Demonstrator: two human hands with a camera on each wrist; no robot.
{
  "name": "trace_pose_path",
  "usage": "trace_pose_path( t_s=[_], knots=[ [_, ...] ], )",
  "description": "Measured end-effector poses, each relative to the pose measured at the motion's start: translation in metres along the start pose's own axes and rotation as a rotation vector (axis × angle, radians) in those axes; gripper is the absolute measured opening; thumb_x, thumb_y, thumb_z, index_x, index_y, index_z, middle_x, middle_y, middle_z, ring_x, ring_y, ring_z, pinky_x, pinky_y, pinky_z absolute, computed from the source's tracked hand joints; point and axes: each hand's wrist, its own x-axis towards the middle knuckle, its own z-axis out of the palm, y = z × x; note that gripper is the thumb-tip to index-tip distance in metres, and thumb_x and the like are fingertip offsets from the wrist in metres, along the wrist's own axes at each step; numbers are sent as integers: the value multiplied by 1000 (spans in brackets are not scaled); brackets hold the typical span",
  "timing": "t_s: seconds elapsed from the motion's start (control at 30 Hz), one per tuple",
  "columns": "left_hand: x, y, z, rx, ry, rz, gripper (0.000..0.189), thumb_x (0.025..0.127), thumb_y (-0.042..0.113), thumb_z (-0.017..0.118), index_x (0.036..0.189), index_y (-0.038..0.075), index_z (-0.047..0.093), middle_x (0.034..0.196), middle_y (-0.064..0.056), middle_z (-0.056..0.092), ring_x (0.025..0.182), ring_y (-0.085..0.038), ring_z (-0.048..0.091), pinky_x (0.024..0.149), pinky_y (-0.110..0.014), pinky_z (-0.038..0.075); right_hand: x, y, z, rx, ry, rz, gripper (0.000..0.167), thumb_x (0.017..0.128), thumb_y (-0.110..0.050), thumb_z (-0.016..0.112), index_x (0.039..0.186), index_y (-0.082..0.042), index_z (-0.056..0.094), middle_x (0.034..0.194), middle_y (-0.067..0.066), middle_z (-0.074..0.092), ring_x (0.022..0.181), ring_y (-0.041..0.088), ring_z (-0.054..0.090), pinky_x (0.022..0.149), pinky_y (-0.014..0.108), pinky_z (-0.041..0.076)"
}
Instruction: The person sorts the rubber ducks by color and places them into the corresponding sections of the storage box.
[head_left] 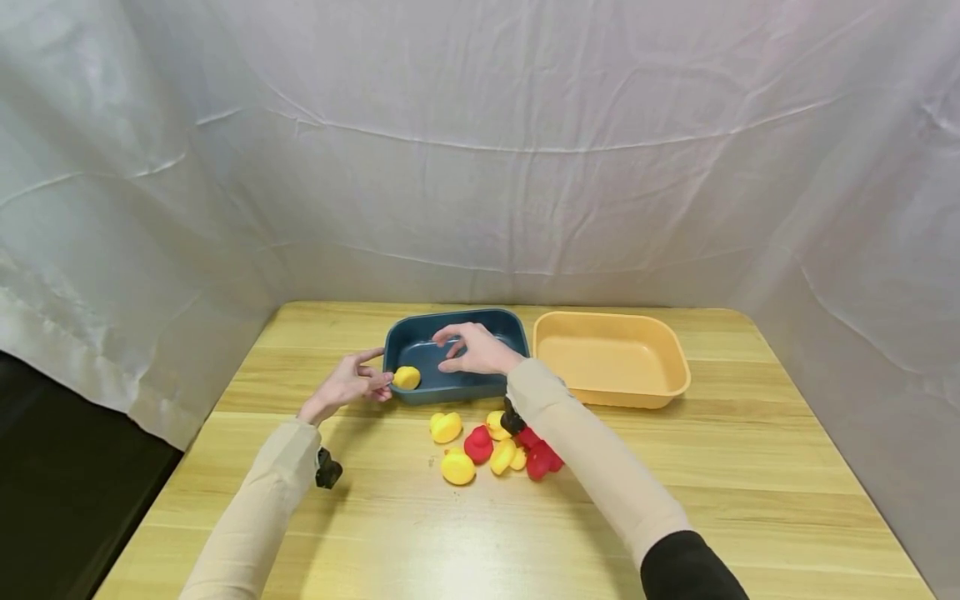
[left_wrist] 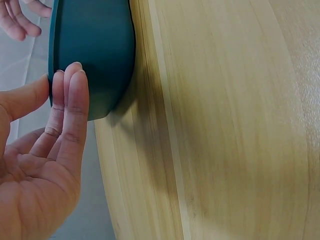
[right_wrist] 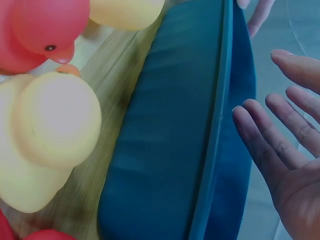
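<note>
A dark blue-green bin [head_left: 457, 389] stands on the table with one yellow rubber duck [head_left: 407, 377] in its near left corner. At the bin's left end, my left hand [head_left: 351, 383] grips the rim, the thumb at the edge and the fingers along the outer wall [left_wrist: 97, 45]. Over the bin's inside hovers my right hand [head_left: 477, 350], its fingers spread and bent a little, holding nothing. In front of the bin lie several loose ducks, among them a yellow duck [head_left: 446, 427] and a red duck [head_left: 478, 445]; the right forearm partly covers some.
To the right, close beside the blue-green bin, stands a yellow-orange bin [head_left: 611, 395] with no ducks in it. The wooden table [head_left: 750, 467] ends at a pale hanging cloth [head_left: 517, 208] behind. More yellow and red ducks [right_wrist: 45, 30] lie near the right wrist.
</note>
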Motion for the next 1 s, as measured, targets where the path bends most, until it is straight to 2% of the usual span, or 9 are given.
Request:
trace_pose_path(
  t_s=[0.17,0.37,0.6,0.73,1.0],
  knots=[
    [1,0,3,-28,4,-18,72,99,2,59,156,-11,17,94,-16,75,75,-16,73,84,-45,64,-9,-4,-3,15,-8,-31,47,91,-13,75,135,-5,61,131,20,64,106,25,71,92,31,62],
    [0,-1,3,-30,-2,0,72,99,2,58,156,-12,15,95,-23,74,76,-18,74,84,-45,64,-22,-6,-5,51,-43,-67,46,90,-11,76,132,-1,61,129,23,64,104,26,71,95,32,61],
    [-2,-3,2,-27,-5,2,73,100,3,58,156,-11,15,94,-20,74,75,-16,74,84,-45,64,-40,-5,3,89,-92,-101,42,90,-14,77,128,-4,64,125,18,67,101,18,70,97,31,60],
    [-1,-4,3,-31,-8,5,73,100,3,58,156,-11,13,94,-20,74,76,-16,74,83,-43,65,-50,-5,8,118,-122,-114,41,90,-14,77,126,-1,64,125,20,67,99,17,69,96,29,60],
    [-2,-5,4,-46,-4,-1,74,99,3,59,157,-10,14,97,-22,72,77,-17,74,83,-42,65,-66,-3,19,168,-190,-142,42,90,-11,76,127,3,62,127,25,65,106,32,68,95,23,59]
  ],
)
